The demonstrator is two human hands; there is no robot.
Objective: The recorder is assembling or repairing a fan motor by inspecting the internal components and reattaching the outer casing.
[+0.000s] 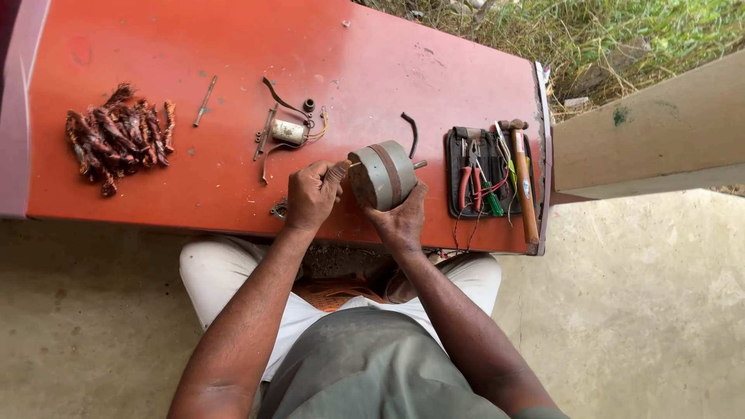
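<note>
Near the front edge of the red metal worktop (194,46), the right hand (401,221) cups the grey cylindrical motor housing (382,174) while the left hand (310,194), fisted around a thin tool, probes its face; a slip could gouge the steadying fingers or roll the housing off.

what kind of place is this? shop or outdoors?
Likely an outdoor or roadside repair spot, not a fitted shop: a red table on a bare concrete floor, grass just behind it, and a tool pouch with a hammer.
</note>
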